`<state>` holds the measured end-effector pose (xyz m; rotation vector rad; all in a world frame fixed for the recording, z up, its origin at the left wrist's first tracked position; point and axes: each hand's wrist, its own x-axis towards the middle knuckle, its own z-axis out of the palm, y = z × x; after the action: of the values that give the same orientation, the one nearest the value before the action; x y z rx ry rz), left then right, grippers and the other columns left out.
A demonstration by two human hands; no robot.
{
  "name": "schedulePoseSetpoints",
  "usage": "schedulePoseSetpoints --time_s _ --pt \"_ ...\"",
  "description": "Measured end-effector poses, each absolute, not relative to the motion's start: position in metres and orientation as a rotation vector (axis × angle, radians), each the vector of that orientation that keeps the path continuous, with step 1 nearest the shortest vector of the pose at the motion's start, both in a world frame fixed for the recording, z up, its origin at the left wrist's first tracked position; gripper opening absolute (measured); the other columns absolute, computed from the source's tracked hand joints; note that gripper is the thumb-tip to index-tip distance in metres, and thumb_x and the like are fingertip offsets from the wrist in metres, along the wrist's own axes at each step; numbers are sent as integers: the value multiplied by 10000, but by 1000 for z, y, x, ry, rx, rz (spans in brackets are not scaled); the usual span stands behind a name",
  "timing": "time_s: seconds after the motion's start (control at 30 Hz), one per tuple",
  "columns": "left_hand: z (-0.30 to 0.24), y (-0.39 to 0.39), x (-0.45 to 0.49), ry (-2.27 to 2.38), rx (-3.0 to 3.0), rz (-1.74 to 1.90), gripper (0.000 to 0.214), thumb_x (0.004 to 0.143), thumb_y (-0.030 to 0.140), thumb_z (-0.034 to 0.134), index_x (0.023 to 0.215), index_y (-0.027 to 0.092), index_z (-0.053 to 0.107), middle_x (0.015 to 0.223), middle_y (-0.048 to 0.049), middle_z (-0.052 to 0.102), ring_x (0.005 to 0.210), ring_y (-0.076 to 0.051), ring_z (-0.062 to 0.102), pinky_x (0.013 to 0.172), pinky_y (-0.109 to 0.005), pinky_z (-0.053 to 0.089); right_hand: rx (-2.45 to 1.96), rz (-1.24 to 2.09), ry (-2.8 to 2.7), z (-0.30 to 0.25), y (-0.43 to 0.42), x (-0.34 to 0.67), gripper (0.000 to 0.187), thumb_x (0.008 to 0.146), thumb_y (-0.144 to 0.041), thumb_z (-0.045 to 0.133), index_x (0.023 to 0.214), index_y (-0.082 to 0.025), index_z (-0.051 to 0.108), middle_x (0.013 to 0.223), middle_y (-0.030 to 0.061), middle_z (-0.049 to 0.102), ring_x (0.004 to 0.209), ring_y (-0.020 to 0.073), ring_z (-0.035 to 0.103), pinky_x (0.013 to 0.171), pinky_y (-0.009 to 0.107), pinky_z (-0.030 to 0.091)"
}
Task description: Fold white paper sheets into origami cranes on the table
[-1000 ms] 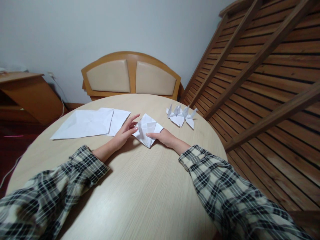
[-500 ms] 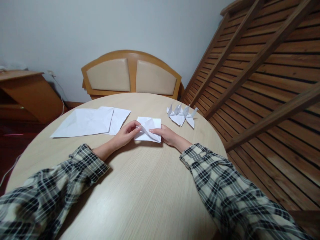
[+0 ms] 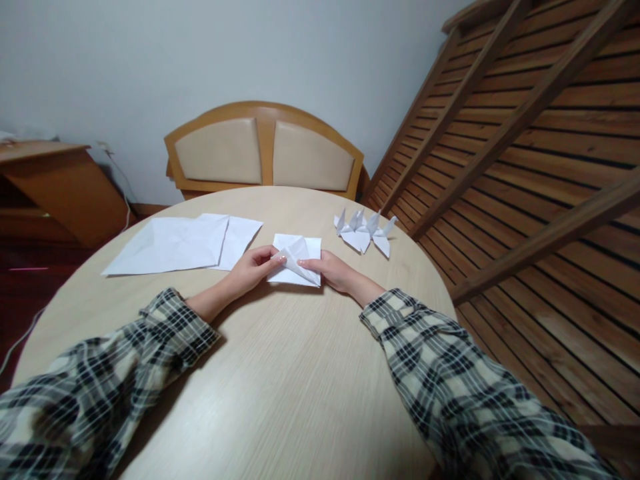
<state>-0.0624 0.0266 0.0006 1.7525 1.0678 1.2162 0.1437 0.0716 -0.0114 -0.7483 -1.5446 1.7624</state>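
Note:
A partly folded white paper (image 3: 300, 253) lies on the round pale wooden table (image 3: 280, 373), a little beyond its middle. My left hand (image 3: 254, 267) pinches a raised flap at the paper's left corner. My right hand (image 3: 331, 269) is closed on the paper's near right edge, fingertips pressing the fold. Both forearms, in checked sleeves, rest on the table.
Flat white sheets (image 3: 180, 243) lie overlapping at the table's left. A few finished paper cranes (image 3: 364, 230) stand at the far right edge. A padded wooden chair back (image 3: 264, 155) is behind the table, slatted wooden frames (image 3: 525, 173) lean at the right, and a cabinet (image 3: 55, 187) stands at the left.
The paper went from an opened diamond shape to a flatter square. My left hand closed from spread fingers into a pinch on its flap. My right hand shifted slightly along the edge.

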Motion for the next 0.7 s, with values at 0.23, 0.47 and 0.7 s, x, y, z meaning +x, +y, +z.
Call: schedulePoseSetpoints --time_s 0.23,0.47,0.7 --pt "-1 27 -61 1061 1616 1243 306 788 441 700 715 168 585 608 12 531 538 -101 440 481 -238 323 -740 1693 -1621 -11 69 141 354 717 -237 746 1054 -173 659 1114 78 711 967 209 656 1034 435 470" --pt "-6 32 -64 1077 1618 1276 260 811 404 696 821 160 606 668 7 563 573 -104 471 505 -230 324 -752 1622 -1656 -14 68 138 361 754 -239 724 1100 -167 645 1169 93 695 1030 214 649 1060 440 456" --pt "-7 33 -64 1074 1631 1348 245 796 365 714 894 164 614 772 -11 592 653 -119 510 553 -240 374 -700 1579 -1704 -16 68 137 378 777 -307 709 1133 -195 649 1178 66 695 1097 229 621 1080 443 444"
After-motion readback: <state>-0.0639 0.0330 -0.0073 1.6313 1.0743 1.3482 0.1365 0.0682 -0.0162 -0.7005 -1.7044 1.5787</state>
